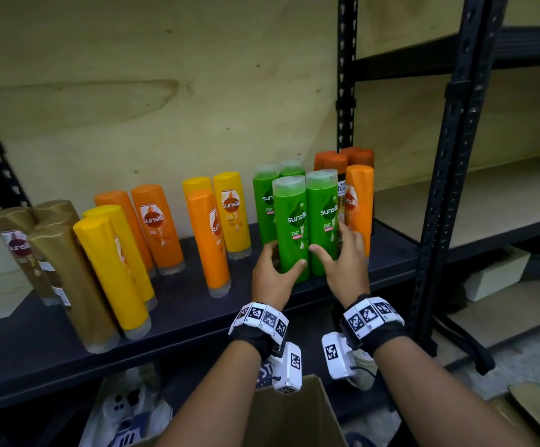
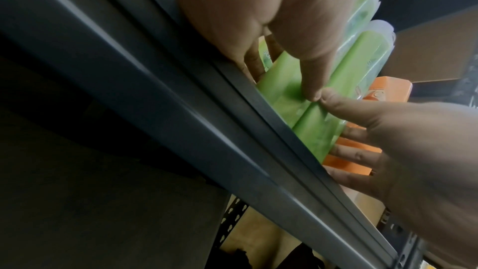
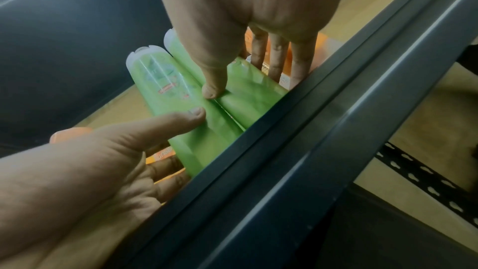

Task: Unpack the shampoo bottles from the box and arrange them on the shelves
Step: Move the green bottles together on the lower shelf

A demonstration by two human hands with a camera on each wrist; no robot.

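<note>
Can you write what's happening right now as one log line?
step: placing | left hand: front-left green bottle | right hand: front-right green bottle | surface: shelf

Bottles (image 1: pixel 162 225) are standing in groups along a shelf (image 1: pixel 181 314). Two hands are flanking the front pair (image 1: pixel 307 221) right of centre, left hand (image 1: pixel 270 274) left, right hand (image 1: pixel 346 259) right. A box (image 1: pixel 294 417) is sitting below, before the shelf.

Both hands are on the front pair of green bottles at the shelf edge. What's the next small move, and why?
Probably slide the two front green bottles back a little, against the green pair behind. They stand upright right at the shelf's front lip, the left hand and right hand already bracket their lower halves, and every group stands in front-and-back pairs.
</note>
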